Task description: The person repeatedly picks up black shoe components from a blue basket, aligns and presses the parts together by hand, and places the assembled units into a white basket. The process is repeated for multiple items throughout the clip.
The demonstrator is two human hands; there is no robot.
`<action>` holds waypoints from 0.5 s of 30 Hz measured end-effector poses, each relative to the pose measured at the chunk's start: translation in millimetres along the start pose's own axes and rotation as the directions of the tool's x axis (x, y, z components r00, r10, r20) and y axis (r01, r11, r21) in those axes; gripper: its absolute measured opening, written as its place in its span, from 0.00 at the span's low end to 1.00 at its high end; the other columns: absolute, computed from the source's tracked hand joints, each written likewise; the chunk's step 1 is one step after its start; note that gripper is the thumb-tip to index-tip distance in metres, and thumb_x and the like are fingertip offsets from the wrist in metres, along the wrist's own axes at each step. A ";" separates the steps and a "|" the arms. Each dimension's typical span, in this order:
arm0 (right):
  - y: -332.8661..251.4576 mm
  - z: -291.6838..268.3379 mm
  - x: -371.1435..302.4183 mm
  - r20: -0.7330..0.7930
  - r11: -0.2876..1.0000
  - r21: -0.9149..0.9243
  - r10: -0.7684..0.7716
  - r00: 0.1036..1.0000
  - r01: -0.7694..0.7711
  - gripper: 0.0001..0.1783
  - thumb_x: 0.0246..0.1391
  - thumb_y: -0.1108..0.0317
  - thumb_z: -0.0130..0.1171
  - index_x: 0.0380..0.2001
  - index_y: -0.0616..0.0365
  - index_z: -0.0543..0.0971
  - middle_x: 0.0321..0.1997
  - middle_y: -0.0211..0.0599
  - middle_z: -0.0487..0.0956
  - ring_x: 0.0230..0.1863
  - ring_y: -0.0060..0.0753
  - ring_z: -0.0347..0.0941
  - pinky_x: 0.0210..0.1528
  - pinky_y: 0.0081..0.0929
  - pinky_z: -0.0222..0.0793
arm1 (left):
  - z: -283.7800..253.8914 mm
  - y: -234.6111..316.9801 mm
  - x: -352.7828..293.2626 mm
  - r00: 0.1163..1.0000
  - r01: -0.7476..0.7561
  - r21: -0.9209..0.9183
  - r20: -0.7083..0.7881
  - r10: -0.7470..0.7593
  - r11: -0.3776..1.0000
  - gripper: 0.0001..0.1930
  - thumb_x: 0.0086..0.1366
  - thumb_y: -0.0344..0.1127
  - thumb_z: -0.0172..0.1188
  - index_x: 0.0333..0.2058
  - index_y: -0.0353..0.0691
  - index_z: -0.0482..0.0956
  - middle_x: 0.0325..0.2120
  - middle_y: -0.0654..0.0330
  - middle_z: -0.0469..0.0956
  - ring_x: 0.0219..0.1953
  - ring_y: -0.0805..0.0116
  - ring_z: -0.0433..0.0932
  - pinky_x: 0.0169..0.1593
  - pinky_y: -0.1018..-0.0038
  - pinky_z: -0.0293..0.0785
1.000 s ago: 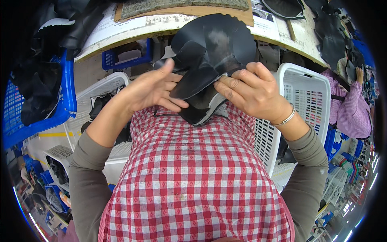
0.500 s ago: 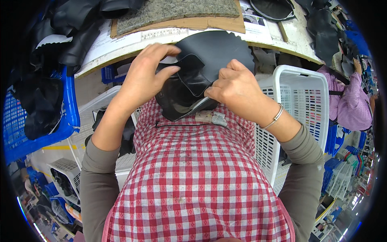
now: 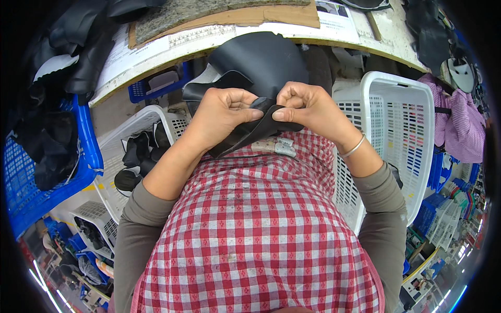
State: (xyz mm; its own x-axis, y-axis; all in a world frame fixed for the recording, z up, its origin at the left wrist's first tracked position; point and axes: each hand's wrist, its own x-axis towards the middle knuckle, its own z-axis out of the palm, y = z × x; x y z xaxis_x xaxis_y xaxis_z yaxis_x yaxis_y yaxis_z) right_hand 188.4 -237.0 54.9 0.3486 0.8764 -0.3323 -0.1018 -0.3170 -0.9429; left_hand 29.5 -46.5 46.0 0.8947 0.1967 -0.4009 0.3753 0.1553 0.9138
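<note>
A black leather shoe upper [image 3: 261, 57] lies over my lap, its broad smooth part rising toward the table edge. My left hand [image 3: 229, 112] pinches the edge of the upper between thumb and forefinger. Close beside it, my right hand [image 3: 308, 109] pinches the same edge, thumb on top. Between the two thumbs the leather is folded, and a flap hangs below them toward my apron [image 3: 250, 208]. Another loose black flap sticks out behind my left hand. The fingertips under the leather are hidden.
The worktable [image 3: 292, 31] ahead carries a stone slab [image 3: 209, 13] on cardboard. Black pieces fill a blue basket [image 3: 94, 141] at left and a white basket [image 3: 162, 117] nearer me. A white basket [image 3: 428, 120] stands at right; beyond it is a person in a pink checked sleeve [image 3: 464, 125].
My left hand, open before, has come down and right and now pinches the leather. My right hand stays close by, its thumb now on the edge. The upper has turned and its lower edge is folded.
</note>
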 end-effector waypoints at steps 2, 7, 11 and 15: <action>3.6 1.7 0.4 -0.026 0.996 0.065 0.069 0.997 -0.068 0.12 0.56 0.66 0.77 0.32 0.57 0.82 0.22 0.20 0.80 0.28 0.07 0.69 0.31 0.13 0.65 | 1.3 4.0 -1.8 0.999 0.035 0.011 -0.021 -0.035 0.999 0.10 0.64 0.22 0.69 0.45 0.31 0.87 0.35 0.61 0.88 0.37 0.78 0.84 0.43 0.79 0.81; 5.1 5.8 1.1 -0.098 0.995 0.070 0.077 0.992 -0.070 0.13 0.55 0.66 0.78 0.28 0.58 0.81 0.21 0.20 0.79 0.26 0.07 0.68 0.28 0.13 0.63 | 3.8 8.2 -5.3 0.999 -0.026 0.147 -0.014 0.028 0.989 0.11 0.66 0.21 0.66 0.47 0.29 0.86 0.38 0.59 0.88 0.40 0.77 0.83 0.47 0.78 0.81; 5.9 11.3 2.5 -0.140 0.999 -0.036 0.015 0.990 -0.020 0.14 0.55 0.66 0.78 0.26 0.57 0.81 0.21 0.21 0.79 0.24 0.07 0.66 0.26 0.13 0.62 | 4.3 4.7 -5.8 0.993 -0.089 0.012 -0.076 0.090 0.996 0.11 0.67 0.20 0.64 0.47 0.29 0.86 0.40 0.58 0.88 0.40 0.76 0.84 0.47 0.78 0.81; 5.8 15.4 2.0 -0.168 0.998 -0.030 0.049 0.985 -0.055 0.13 0.56 0.69 0.77 0.28 0.57 0.78 0.20 0.17 0.76 0.23 0.05 0.62 0.26 0.11 0.55 | 4.7 3.0 -4.7 0.998 -0.052 0.062 -0.042 0.055 0.997 0.11 0.68 0.20 0.63 0.48 0.29 0.85 0.39 0.60 0.87 0.40 0.78 0.82 0.47 0.79 0.79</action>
State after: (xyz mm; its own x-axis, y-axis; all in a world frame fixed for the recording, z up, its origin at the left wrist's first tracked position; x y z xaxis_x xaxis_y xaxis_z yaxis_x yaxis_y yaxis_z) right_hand 174.1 -231.5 48.5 0.4946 0.7864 -0.3701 -0.0928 -0.3756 -0.9221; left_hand 27.6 -51.5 51.0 0.9031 0.2453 -0.3525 0.3422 0.0848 0.9358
